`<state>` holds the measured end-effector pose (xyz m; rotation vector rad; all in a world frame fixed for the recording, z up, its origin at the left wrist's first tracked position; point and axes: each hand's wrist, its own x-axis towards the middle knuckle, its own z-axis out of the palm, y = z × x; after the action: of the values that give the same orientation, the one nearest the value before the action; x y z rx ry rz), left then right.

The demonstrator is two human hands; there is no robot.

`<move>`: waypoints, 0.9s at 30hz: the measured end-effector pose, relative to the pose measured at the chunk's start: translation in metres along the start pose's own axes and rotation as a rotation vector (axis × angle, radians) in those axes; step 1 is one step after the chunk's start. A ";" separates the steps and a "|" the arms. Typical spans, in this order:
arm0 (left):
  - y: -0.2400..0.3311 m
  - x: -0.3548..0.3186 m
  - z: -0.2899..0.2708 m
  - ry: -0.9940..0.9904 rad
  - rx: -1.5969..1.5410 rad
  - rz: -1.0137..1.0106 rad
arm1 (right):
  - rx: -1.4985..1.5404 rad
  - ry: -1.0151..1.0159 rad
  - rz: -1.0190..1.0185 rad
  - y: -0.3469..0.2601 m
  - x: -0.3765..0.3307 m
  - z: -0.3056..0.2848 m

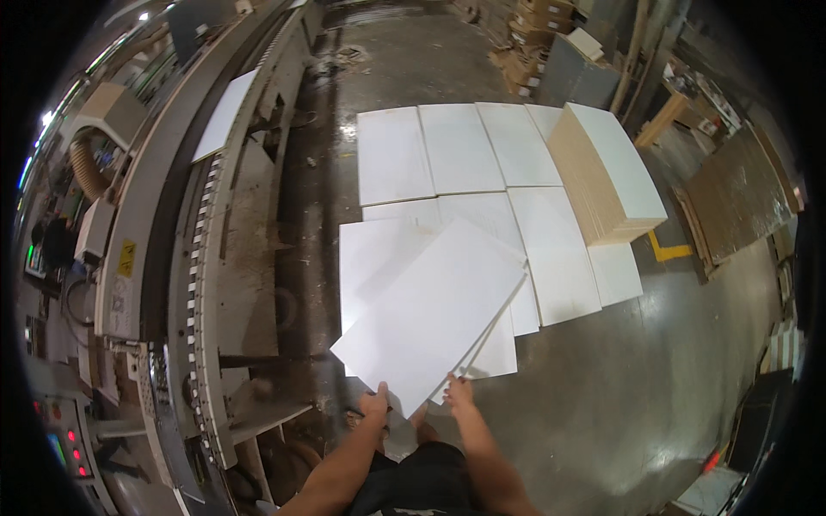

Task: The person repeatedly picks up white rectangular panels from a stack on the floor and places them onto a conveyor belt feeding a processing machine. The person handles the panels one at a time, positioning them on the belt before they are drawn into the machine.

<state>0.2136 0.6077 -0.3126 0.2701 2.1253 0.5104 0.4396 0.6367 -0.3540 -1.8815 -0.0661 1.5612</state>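
A white rectangular board (pixel 430 314) lies at a slant in front of me, its near corner pointing toward my body. My left hand (pixel 375 401) grips its near left edge, thumb on top and fingers hidden beneath. On the near right edge, my right hand (pixel 459 391) is closed, with part of its fingers out of sight under the board. Below the held board, another white board (pixel 497 351) shows along the right side. More white boards (pixel 551 254) are laid out in rows beyond, partly overlapping.
A tall stack of boards with tan edges (pixel 589 185) stands on the right of the rows. Along my left runs a long machine (pixel 163 206) with a white panel (pixel 225 116) on its track. Brown sheets (pixel 738 202) lean at the right, and cardboard boxes (pixel 540 30) are piled far back.
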 end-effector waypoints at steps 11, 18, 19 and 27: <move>0.020 -0.057 -0.013 0.038 -0.161 0.120 | 0.039 0.235 -0.120 -0.090 0.009 0.003; 0.077 -0.091 -0.049 0.383 -0.446 0.189 | 0.444 -0.342 0.114 -0.135 0.004 0.013; 0.096 -0.101 -0.067 0.424 -0.371 0.212 | 0.489 -0.429 0.108 -0.136 0.007 0.021; -0.017 -0.126 -0.272 0.629 -0.466 0.179 | 0.209 -0.635 0.311 -0.030 -0.113 0.093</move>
<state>0.0608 0.4756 -0.0911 0.0274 2.4980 1.3100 0.3371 0.6525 -0.2462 -1.2183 0.1118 2.2340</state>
